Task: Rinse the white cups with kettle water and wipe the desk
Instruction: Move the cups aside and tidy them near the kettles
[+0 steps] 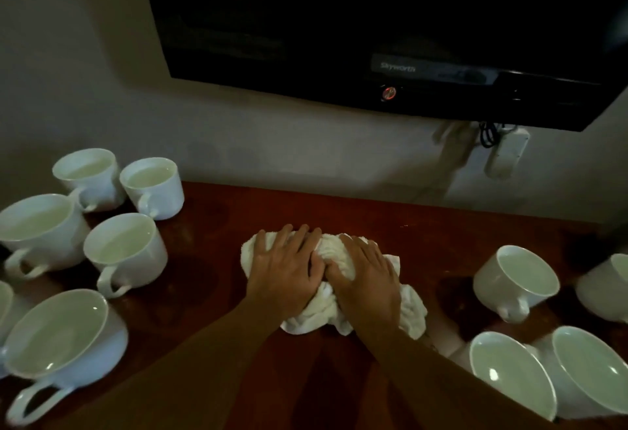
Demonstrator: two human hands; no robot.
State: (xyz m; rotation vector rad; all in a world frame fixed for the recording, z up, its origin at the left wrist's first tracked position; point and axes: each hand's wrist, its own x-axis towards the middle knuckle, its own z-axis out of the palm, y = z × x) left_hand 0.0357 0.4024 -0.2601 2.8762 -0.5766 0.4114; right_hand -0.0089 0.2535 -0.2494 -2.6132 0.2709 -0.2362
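A crumpled white towel (413, 310) lies in the middle of the reddish-brown wooden desk (339, 212). My left hand (285, 270) and my right hand (365, 280) both press flat on top of it, side by side, fingers pointing toward the wall. Several white cups stand on the left, among them one near the wall (153, 186), one closer to the middle (124, 249) and a large one at the front (57, 341). More white cups sit on the right, one upright (515, 280) and two at the front right corner (509, 372). No kettle is in view.
A black wall-mounted television (373, 28) hangs above the desk's back edge. A white power strip (506, 154) with cables hangs on the wall below it at the right. The room is dim. Wet-looking dark patches show on the desk around the cups.
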